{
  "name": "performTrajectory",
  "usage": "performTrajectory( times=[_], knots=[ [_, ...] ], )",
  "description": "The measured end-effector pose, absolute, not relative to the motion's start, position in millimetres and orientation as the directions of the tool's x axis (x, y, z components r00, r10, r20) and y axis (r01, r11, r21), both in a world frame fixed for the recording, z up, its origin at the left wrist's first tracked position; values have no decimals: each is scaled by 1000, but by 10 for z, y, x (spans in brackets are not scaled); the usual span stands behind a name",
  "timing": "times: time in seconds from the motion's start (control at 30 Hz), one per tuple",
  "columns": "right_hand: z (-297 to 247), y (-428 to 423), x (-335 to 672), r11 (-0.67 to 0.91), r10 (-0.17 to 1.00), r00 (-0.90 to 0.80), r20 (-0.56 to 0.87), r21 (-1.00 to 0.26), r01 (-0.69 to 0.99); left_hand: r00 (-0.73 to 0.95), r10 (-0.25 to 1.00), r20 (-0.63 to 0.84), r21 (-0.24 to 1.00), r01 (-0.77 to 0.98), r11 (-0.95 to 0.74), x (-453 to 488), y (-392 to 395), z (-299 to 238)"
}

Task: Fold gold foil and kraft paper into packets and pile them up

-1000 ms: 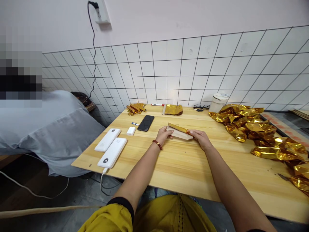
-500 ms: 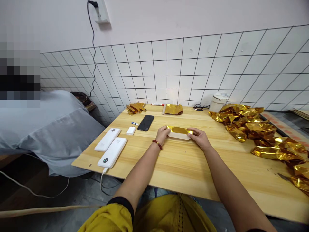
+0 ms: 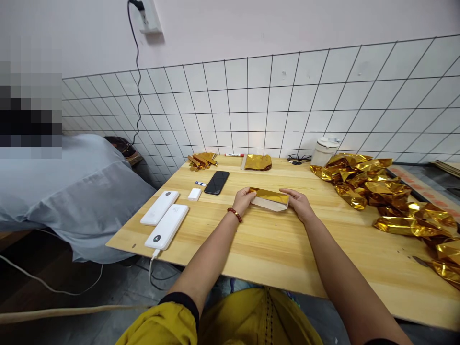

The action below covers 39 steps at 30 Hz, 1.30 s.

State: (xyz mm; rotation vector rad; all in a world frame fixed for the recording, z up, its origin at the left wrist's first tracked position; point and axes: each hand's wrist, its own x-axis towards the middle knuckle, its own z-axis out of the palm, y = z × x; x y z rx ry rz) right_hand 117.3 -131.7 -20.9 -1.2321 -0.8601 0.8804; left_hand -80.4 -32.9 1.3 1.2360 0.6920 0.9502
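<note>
A folded piece of gold foil paper [image 3: 271,195], with a pale underside facing me, is held just above the wooden table. My left hand [image 3: 244,200] pinches its left end, thumb on the front. At the opposite end my right hand [image 3: 301,205] has its fingers along the upper right corner, curled round the edge; the thumb is partly hidden by the paper. A beaded bracelet [image 3: 235,214] circles my left wrist.
Crumpled gold foil pieces [image 3: 384,191] cover the table's right side, near a white cup [image 3: 324,151]. Flat gold sheets [image 3: 258,162], gold strips [image 3: 203,161] and glasses [image 3: 300,158] lie at the back. To the left are a phone [image 3: 217,182] and white power banks [image 3: 167,226]; a person [image 3: 82,191] sits beyond.
The paper's right end has changed from a slanted, folded corner to a straighter edge. My right thumb has come off its front. My left hand keeps its pinch.
</note>
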Motion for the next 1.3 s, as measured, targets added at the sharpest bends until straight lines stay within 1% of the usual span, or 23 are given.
performTrajectory(
  times=[0.13,0.23,0.3,0.4,0.47,0.57,0.67,0.77,0.87,0.93,1.13,1.3],
  knots=[
    [-208,-1348,1183,151,932,342,123,-987,-57,477,879,13,975,-200,94,-806,-332,11],
    [-205,-1362,1188,187,931,331,157,-980,-61,468,884,-1,978,-184,98,-807,-328,7],
    [-207,-1367,1192,189,931,332,153,-979,-78,468,884,-4,980,-175,97,-803,-316,-10],
    [-214,-1370,1199,163,940,314,131,-983,-79,461,887,34,980,-190,61,-794,-290,-49],
    [-209,-1375,1200,148,943,308,125,-988,-49,451,891,46,976,-211,56,-791,-276,-66],
    [-173,-1398,1187,140,946,297,133,-990,-3,435,900,9,961,-252,112,-798,-268,-61],
    [-112,-1432,1152,117,968,220,121,-993,32,404,915,-3,944,-299,135,-810,-264,-36],
    [-68,-1447,1106,118,982,133,132,-987,111,382,924,0,928,-343,142,-820,-256,-20],
    [-63,-1433,1078,149,981,97,170,-970,192,421,906,33,916,-376,142,-824,-261,-16],
    [-72,-1420,1076,155,980,90,178,-964,215,461,886,43,918,-369,147,-823,-277,-13],
    [-85,-1419,1103,149,985,56,162,-970,193,531,847,17,934,-312,176,-805,-346,4],
    [-100,-1421,1065,124,988,68,137,-976,177,544,838,39,941,-302,152,-748,-428,-17]
  ],
)
